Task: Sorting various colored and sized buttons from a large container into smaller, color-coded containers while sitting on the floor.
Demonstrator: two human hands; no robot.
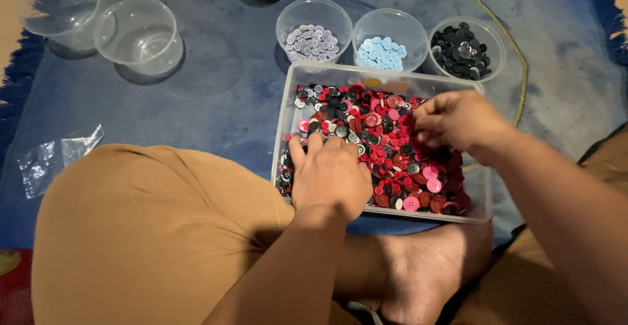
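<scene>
- Where the blue cloth point(216, 96) reaches far left, two clear round plastic tubs point(98, 24) sit without contents.
- Near centre, a clear rectangular plastic tray point(291, 96) holds mixed red, pink and black buttons point(392, 161); the left hand point(329, 174) presses flat on them, fingers spread.
- Beyond the tray stand three clear cups: lilac buttons point(311, 42), pale blue buttons point(381, 53), black buttons point(463, 51).
- Over the tray's right side, the right hand point(458, 121) has its fingertips pinched; any button between them is hidden.

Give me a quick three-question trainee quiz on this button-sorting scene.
1. True or false: both hands rest in the rectangular tray of mixed buttons.
2. Which small tub holds light blue buttons? A: left tub B: middle tub C: right tub
3. Fill in: the two tubs at far left hold ____.

Key:
1. True: the left hand lies flat on the buttons and the right hand pinches among them.
2. B
3. nothing
</scene>
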